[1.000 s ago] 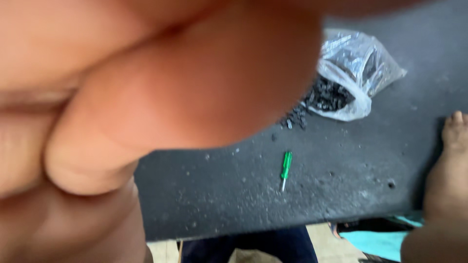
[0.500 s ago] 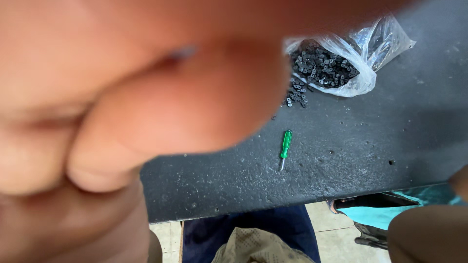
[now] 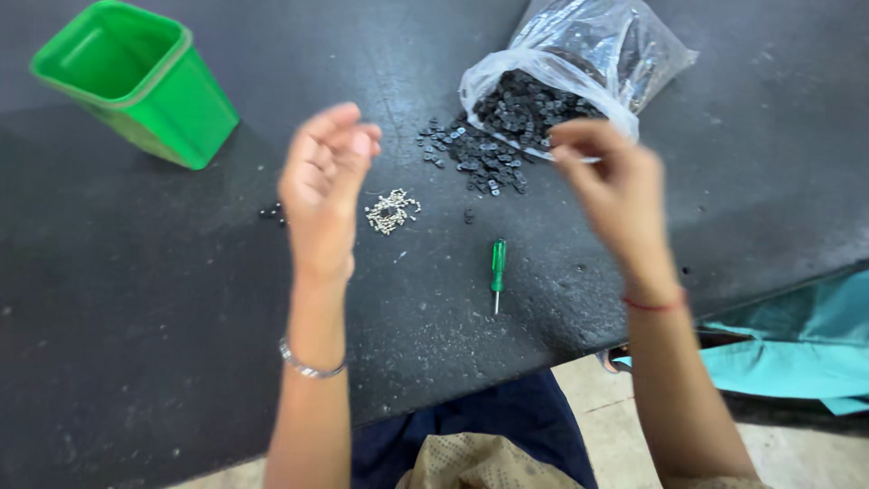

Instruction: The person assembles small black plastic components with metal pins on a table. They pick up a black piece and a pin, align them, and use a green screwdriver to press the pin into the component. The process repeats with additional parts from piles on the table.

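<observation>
Near the bench's far left corner you've got a bright green bin [image 3: 136,81]; the bench [image 3: 136,299] itself is black, speckled pale. Black parts [image 3: 507,127] spill from a clear bag [image 3: 588,54], silver bits [image 3: 391,210] glint, and a green-handled screwdriver [image 3: 497,268] lies towards the near edge.

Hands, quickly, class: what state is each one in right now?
Left hand: raised above the table, fingers loosely curled, nothing visible in it.
Right hand: raised, fingers bent; blurred, so any hold cannot be told.
</observation>
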